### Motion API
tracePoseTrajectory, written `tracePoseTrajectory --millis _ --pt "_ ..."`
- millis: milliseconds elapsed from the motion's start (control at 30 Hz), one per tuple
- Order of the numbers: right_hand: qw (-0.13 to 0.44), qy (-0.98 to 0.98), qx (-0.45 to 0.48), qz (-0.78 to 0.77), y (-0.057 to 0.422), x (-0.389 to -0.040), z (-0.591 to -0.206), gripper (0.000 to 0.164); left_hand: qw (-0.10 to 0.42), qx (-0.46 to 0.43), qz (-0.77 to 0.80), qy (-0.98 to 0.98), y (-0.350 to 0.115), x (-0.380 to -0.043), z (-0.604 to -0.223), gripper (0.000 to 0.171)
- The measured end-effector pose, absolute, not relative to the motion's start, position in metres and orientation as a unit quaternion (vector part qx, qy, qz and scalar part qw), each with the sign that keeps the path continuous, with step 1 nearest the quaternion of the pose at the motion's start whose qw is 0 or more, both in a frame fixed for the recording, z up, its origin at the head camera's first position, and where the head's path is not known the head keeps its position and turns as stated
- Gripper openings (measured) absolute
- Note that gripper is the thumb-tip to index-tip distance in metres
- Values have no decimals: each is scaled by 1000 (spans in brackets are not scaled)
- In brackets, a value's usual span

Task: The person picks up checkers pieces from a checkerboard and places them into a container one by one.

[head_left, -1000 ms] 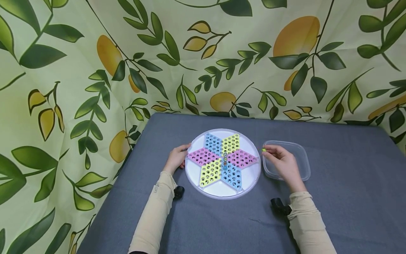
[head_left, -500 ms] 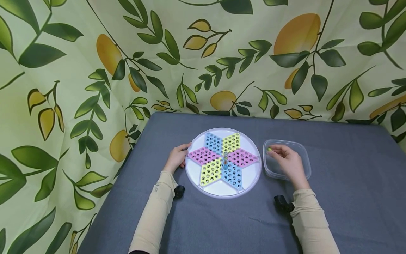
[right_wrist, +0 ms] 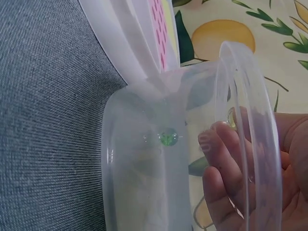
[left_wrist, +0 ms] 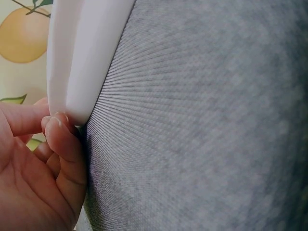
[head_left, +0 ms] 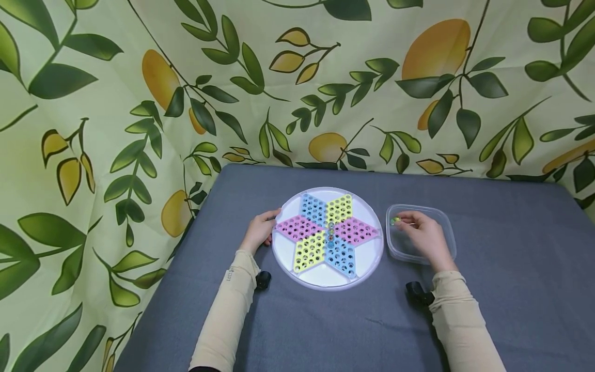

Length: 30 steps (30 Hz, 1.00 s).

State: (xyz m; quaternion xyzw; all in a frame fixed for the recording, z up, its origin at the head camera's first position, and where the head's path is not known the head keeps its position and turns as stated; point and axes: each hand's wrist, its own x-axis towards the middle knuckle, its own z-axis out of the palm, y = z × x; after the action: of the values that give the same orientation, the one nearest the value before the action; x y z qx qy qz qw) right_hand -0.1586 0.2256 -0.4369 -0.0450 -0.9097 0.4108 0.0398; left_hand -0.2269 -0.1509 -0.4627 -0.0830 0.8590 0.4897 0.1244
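Observation:
A round white Chinese checkers board (head_left: 285,258) with a blue, yellow and pink star lies on the table. My left hand (head_left: 259,231) grips its left rim, thumb and fingers pinching the white edge (left_wrist: 86,62) in the left wrist view. At the board's right stands a clear plastic container (head_left: 401,249). My right hand (head_left: 425,240) is over it, thumb and forefinger pinching a yellow-green marble (right_wrist: 232,118), partly hidden by the fingers. Through the clear wall in the right wrist view, a green marble (right_wrist: 168,137) shows inside the container. Several marbles (head_left: 331,235) sit in a short line at the board's centre.
Grey cloth covers the table (head_left: 511,284). A curtain (head_left: 353,93) printed with leaves and fruit hangs behind and at the left. Black wrist cameras (head_left: 263,280) hang under both forearms.
My right hand has moved right from the container's left rim to over its inside, still pinching the marble. The left hand keeps its hold on the board's rim.

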Motion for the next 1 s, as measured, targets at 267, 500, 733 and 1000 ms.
tracePoseTrajectory --millis 267,500,733,1000 --pt "26 -915 -56 399 227 -160 -437 31 128 -86 493 856 -150 -228 -463 41" --pt "27 -921 -51 386 228 -162 -439 30 128 -81 491 858 -151 -228 -463 41" --pt "51 -925 -39 376 230 -162 -440 27 127 -78 492 857 -151 -229 -465 40" --pt "42 -924 -47 378 231 -160 -438 28 128 -78 488 860 -152 -229 -466 41"
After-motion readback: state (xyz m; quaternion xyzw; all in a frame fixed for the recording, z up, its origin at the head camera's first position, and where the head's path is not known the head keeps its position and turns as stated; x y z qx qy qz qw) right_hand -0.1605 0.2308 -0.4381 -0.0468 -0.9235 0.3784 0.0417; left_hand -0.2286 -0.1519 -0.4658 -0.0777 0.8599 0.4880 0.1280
